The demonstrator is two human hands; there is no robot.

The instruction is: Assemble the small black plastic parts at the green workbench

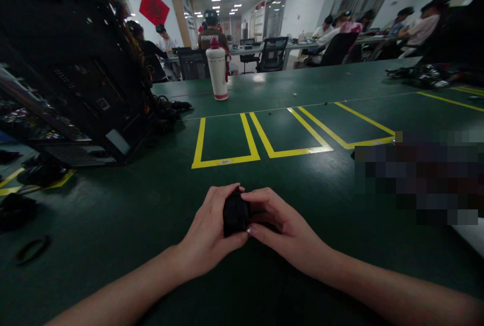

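Observation:
A compact black object, roughly fist-sized with ridged sides, is held just above or on the green tabletop in front of me; its exact kind is too dark to make out. My left hand wraps around its left side, fingers over the far edge and thumb along the near side. From the right, my right hand curves in, with its fingertips and thumb touching the object's right edge. Both hands are closed on it, and parts of it are hidden behind the fingers.
Yellow tape outlines mark the table beyond my hands. A white tumbler with a red top stands farther back. At left are an open black computer case, cables and a black ring. More cables lie at far right.

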